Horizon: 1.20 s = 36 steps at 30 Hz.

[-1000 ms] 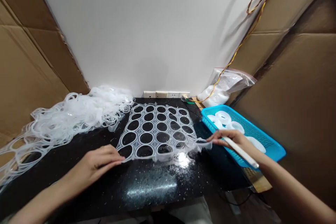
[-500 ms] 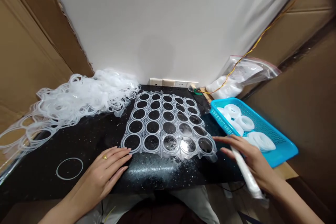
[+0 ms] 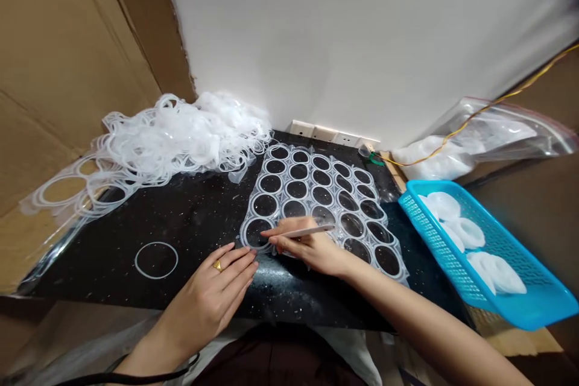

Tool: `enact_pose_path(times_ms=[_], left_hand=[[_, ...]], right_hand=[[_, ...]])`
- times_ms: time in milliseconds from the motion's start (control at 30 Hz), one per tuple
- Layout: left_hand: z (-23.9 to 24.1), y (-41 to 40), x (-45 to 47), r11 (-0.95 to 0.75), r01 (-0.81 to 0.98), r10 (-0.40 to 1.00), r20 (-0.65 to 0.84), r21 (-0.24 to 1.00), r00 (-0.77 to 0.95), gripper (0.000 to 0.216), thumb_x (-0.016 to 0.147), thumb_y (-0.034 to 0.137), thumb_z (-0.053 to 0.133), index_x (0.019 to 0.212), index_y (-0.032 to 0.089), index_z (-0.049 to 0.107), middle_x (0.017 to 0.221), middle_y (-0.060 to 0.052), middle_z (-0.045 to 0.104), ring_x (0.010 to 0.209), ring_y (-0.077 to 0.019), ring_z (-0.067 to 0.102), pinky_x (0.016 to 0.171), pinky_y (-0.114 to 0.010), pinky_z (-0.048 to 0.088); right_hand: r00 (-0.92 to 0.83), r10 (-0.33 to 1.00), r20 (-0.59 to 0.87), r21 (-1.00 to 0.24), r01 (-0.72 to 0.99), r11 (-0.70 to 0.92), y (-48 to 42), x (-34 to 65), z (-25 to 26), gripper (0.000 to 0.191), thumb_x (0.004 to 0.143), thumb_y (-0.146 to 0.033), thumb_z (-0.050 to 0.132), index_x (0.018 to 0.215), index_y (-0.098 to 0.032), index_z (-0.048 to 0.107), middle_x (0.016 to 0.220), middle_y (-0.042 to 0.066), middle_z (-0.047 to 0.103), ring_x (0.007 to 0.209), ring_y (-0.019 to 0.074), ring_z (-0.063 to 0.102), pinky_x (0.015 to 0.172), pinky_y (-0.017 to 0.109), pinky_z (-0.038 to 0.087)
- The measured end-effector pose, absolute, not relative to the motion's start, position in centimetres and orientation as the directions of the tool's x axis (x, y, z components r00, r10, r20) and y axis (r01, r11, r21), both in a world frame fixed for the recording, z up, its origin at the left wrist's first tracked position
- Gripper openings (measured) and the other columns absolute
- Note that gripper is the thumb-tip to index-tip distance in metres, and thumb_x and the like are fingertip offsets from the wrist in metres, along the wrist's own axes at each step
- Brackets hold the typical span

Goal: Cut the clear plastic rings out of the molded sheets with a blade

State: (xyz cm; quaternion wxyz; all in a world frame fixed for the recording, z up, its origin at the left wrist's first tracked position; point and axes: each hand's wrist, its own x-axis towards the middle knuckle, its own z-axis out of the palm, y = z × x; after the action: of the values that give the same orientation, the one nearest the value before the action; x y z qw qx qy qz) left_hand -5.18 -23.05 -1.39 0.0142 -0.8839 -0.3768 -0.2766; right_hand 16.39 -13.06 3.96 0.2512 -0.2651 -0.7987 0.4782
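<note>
A translucent sheet of joined rings (image 3: pixel 284 194), with rows of round openings, lies on the black speckled tabletop. My right hand (image 3: pixel 312 247) reaches over its near-left part, pinching a slim white pen-like tool (image 3: pixel 312 230). Its index fingertip is at the near-left corner ring; the tool's working end is hidden by the fingers. My left hand (image 3: pixel 212 289), with a gold ring on one finger, lies flat, fingers stretched, its tips at the sheet's near-left corner. To its left rests a single loose thin white ring (image 3: pixel 136 262).
A heap of white ring scraps (image 3: pixel 176 139) fills the back left. At the right, a blue basket (image 3: pixel 432 247) holds several white coiled rings (image 3: pixel 502 274). Behind it are a clear plastic bag (image 3: pixel 502 126) and a yellow wire (image 3: pixel 456 126). Sockets (image 3: pixel 324 134) line the wall's base.
My right hand has moved left with the pen-like tool, from the sheet's right edge to its near-left corner ring. The camera view has shifted; my left hand stays by the corner.
</note>
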Motion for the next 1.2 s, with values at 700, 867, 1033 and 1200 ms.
enact_pose_path(times_ms=[700, 867, 1033, 1200], left_hand=[[-1.6, -23.4, -5.0, -0.675, 0.691, 0.699, 0.522, 0.257, 0.489, 0.029, 0.096, 0.012, 0.049, 0.119, 0.011, 0.066, 0.124, -0.011, 0.067, 0.115, -0.0240, 0.062, 0.103, -0.046, 0.048], [-1.6, -23.5, -5.0, -0.677, 0.689, 0.698, 0.522, 0.258, 0.490, 0.029, 0.097, 0.013, 0.049, 0.120, 0.011, 0.066, 0.124, -0.012, 0.067, 0.115, -0.0238, 0.062, 0.103, -0.045, 0.047], [-1.6, -23.4, -5.0, -0.676, 0.688, 0.700, 0.522, 0.263, 0.488, 0.029, 0.097, 0.012, 0.048, 0.120, 0.010, 0.066, 0.123, -0.012, 0.067, 0.115, -0.0239, 0.062, 0.104, -0.044, 0.046], [-1.6, -23.5, -5.1, -0.677, 0.686, 0.701, 0.516, 0.266, 0.492, 0.029, 0.096, 0.012, 0.049, 0.119, 0.011, 0.066, 0.123, -0.011, 0.067, 0.116, -0.0241, 0.062, 0.104, -0.045, 0.047]], right_hand=[[-0.667, 0.742, 0.066, -0.871, 0.325, 0.369, -13.0, 14.7, 1.5, 0.016, 0.089, -0.029, 0.065, 0.082, -0.015, 0.069, 0.080, 0.005, 0.067, 0.074, 0.0149, 0.059, 0.070, 0.028, 0.046], [-0.650, 0.755, 0.087, -0.895, 0.282, 0.345, -13.6, 14.9, 1.1, 0.014, 0.089, -0.026, 0.065, 0.082, -0.015, 0.070, 0.080, 0.006, 0.068, 0.074, 0.0150, 0.061, 0.069, 0.028, 0.047], [-0.664, 0.739, 0.112, -0.875, 0.287, 0.390, -13.7, 15.0, 0.9, 0.014, 0.090, -0.026, 0.064, 0.083, -0.016, 0.070, 0.080, 0.005, 0.068, 0.074, 0.0147, 0.060, 0.069, 0.028, 0.047], [-0.665, 0.733, 0.144, -0.833, 0.318, 0.452, -14.0, 14.8, 1.1, 0.014, 0.091, -0.025, 0.061, 0.081, -0.017, 0.067, 0.079, 0.005, 0.067, 0.073, 0.0153, 0.059, 0.068, 0.028, 0.046]])
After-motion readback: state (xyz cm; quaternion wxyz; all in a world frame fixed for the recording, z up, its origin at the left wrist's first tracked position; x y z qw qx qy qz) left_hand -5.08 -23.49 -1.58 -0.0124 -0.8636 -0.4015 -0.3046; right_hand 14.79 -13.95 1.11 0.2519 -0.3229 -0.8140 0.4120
